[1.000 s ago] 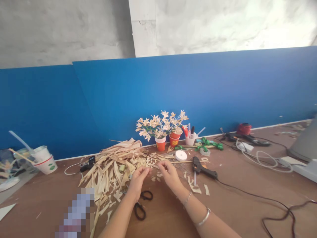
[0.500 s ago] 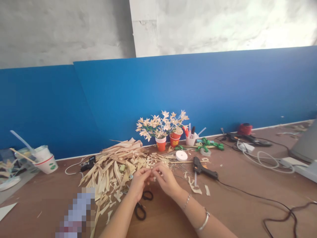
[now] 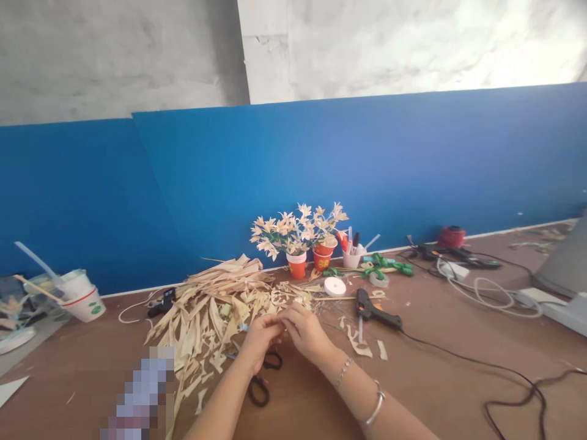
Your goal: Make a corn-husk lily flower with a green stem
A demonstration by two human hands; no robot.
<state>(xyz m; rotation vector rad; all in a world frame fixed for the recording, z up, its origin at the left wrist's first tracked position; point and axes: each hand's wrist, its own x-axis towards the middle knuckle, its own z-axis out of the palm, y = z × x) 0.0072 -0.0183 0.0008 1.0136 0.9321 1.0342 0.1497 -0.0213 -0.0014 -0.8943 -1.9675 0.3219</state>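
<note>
My left hand (image 3: 260, 340) and my right hand (image 3: 304, 331) meet above the near middle of the table, fingertips pinched together. Whatever they hold between them is too small and hidden to make out. Under my left wrist lie black-handled scissors (image 3: 259, 391), partly covered by the forearm. Just beyond and to the left spreads a heap of dried corn husks (image 3: 215, 299) with cut scraps around it. A black hot glue gun (image 3: 376, 313) rests to the right of my right hand. Behind the hands sits a white roll of tape (image 3: 334, 286).
Pale husk flowers (image 3: 302, 229) stand in red paper cups (image 3: 297, 267) by the blue partition (image 3: 358, 165). Green-wrapped pieces (image 3: 383, 264) lie right of a white cup of tools (image 3: 351, 259). A black cable (image 3: 463, 360) trails across the right. A paper cup (image 3: 87, 304) stands far left.
My right hand's fingers have curled slightly lower over my left fingertips. Both hands stay together in nearly the same place, and the view has shifted a little.
</note>
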